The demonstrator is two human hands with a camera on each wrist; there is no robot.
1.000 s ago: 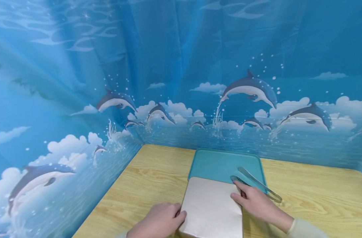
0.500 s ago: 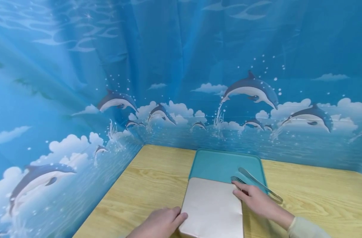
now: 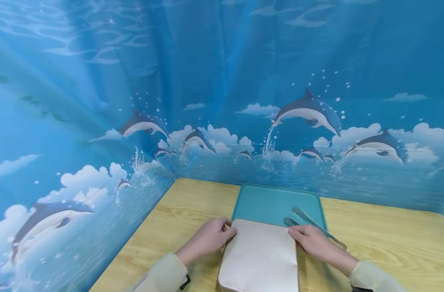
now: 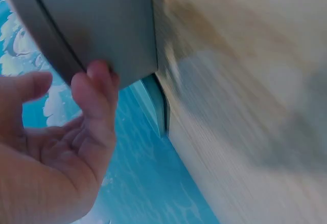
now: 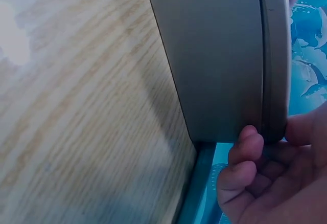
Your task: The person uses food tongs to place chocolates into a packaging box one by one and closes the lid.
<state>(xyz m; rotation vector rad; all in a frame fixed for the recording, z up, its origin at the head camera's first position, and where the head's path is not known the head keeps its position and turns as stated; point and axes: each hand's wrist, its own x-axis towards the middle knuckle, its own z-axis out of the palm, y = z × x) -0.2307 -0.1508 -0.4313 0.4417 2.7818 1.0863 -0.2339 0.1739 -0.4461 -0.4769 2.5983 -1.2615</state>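
Observation:
A box with a pale, smooth lid [image 3: 260, 255] stands at the near middle of the table, in front of a teal tray. Its grey side [image 4: 112, 24] shows a dark seam just below the top. My left hand [image 3: 209, 239] is at the far left corner, bent fingers touching the lid's rim by the seam. In the left wrist view its thumb [image 4: 36, 87] stands a little off the edge. At the far right corner my right hand [image 3: 313, 240] pinches the lid, thumb on top and curled fingers [image 5: 245, 147] at the seam.
Metal tongs [image 3: 309, 220] with a perforated end lie on the teal tray [image 3: 266, 200], just beyond the right hand, their bend over its right edge. The wood-grain table [image 3: 386, 239] meets a blue dolphin-print curtain [image 3: 222, 101] at the back and left.
My left hand has slid forward along the box's side to the far corner. The right hand has drawn back from the tongs to the lid's right corner. The box stays put.

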